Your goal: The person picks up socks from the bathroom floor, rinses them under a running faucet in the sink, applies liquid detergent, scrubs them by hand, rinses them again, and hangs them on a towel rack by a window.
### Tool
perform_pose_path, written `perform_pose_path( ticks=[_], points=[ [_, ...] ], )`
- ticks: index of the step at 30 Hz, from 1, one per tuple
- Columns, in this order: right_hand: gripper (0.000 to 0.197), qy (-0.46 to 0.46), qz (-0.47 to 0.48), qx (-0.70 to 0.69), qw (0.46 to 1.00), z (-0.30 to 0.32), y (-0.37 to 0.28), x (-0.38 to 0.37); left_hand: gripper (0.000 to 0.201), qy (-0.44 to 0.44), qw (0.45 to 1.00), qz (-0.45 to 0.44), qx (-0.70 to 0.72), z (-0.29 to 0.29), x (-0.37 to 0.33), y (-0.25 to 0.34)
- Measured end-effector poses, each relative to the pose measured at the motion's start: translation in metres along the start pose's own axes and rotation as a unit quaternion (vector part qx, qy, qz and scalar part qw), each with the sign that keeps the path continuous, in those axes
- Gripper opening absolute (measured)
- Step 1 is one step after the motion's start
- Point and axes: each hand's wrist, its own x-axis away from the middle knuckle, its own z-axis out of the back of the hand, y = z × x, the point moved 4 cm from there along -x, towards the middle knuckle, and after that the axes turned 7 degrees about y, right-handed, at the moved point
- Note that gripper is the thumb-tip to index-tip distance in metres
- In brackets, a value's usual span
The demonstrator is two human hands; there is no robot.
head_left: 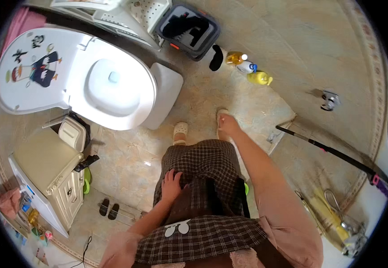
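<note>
My left hand lies open on the brown plaid apron over my thigh, its fingers a little apart. My right arm hangs straight down, and my right hand is low, in front of my right cream clog. Its fingers are mostly hidden, so I cannot make out whether it touches the clog or holds anything. The left cream clog stands on the tiled floor. Ahead to the left is a white toilet with its lid up, cartoon ducks on the lid.
A grey basket with dark cloth stands by a white rack. A black sock-like piece lies near amber, white-blue and yellow bottles. A cream cabinet is left, a black pole right, dark slippers behind.
</note>
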Motion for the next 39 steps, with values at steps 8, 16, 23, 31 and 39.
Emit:
perform_pose_path(
  ticks=[8,16,23,31,39],
  points=[
    [0.046,0.172,0.052,-0.004,0.984,0.004,0.038,-0.256,0.046,0.133,0.964,0.187,0.137,-0.024,-0.091,-0.004],
    [0.054,0.151,0.052,0.228,0.961,-0.032,0.065,-0.439,0.044,0.175,0.945,0.230,0.153,-0.069,-0.124,-0.018],
    [0.038,0.206,0.031,-0.152,0.966,0.012,0.091,-0.410,0.044,0.157,0.942,0.233,0.183,-0.074,-0.108,-0.014],
    [0.029,0.178,0.069,-0.734,0.651,0.138,0.021,-0.112,0.035,0.169,0.956,0.172,0.167,-0.062,-0.055,0.014],
    [0.036,0.188,0.411,-0.582,0.676,0.306,-0.150,0.316,0.028,0.151,0.952,0.196,0.178,-0.056,0.023,0.051]
  ],
)
